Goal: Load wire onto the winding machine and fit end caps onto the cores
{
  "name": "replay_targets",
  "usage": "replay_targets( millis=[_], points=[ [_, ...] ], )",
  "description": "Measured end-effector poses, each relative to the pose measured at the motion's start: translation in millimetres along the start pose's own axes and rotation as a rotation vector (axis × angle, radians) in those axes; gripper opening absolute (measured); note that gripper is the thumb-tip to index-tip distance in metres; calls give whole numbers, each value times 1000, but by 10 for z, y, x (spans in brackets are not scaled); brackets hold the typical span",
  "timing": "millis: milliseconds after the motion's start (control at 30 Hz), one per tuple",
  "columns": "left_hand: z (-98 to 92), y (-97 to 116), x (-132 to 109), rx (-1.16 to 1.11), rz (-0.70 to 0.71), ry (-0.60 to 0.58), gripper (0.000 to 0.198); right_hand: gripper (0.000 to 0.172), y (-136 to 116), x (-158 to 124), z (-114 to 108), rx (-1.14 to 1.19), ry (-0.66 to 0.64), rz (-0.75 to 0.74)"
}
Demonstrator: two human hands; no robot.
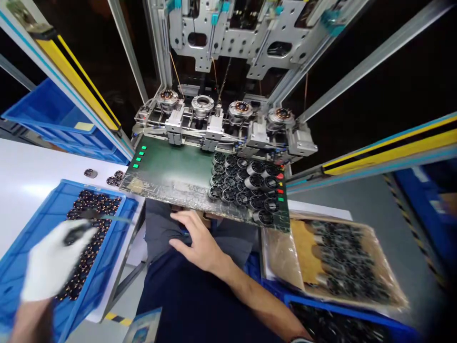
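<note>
One small dark round part (74, 233) sits pinched in our gloved left hand (53, 264) above the blue bin (21, 257) of like parts. We judge it light, rigid and wound with delicate copper, so best gripped by its outer rim. Our bare right hand (198, 243) rests flat and empty on our lap. No writing reads clearly

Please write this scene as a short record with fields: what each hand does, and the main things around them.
left hand: gloved left hand, blurred, over the blue crate; seems to hold a dark part, grip unclear
right hand: bare right hand, open, resting on the lap below the green panel
crate contents: dark round coil parts
on panel: cluster of black round parts
behind panel: machine fixtures
right side: bagged tray of dark parts
</note>
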State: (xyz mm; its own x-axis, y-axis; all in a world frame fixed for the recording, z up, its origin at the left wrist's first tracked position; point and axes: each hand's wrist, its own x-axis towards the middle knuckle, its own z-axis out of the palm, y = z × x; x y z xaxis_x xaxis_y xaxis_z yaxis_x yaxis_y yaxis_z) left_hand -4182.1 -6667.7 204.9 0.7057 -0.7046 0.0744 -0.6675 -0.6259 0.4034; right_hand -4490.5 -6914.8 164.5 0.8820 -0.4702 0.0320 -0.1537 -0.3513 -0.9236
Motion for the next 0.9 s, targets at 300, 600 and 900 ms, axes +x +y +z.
replay_targets(
  millis=[300,600,900],
  points=[
    [1041,2334,374,-874,160,-444,15,97,-167,134,-744,-265,108,0],
    [2135,1874,1274,-257,375,-263,35,34,-323,176,-2635,-843,153,278],
    [2416,1570,1411,110,496,-123,40,40,-228,1214,-4576,-1396,-194,286]
  ],
)
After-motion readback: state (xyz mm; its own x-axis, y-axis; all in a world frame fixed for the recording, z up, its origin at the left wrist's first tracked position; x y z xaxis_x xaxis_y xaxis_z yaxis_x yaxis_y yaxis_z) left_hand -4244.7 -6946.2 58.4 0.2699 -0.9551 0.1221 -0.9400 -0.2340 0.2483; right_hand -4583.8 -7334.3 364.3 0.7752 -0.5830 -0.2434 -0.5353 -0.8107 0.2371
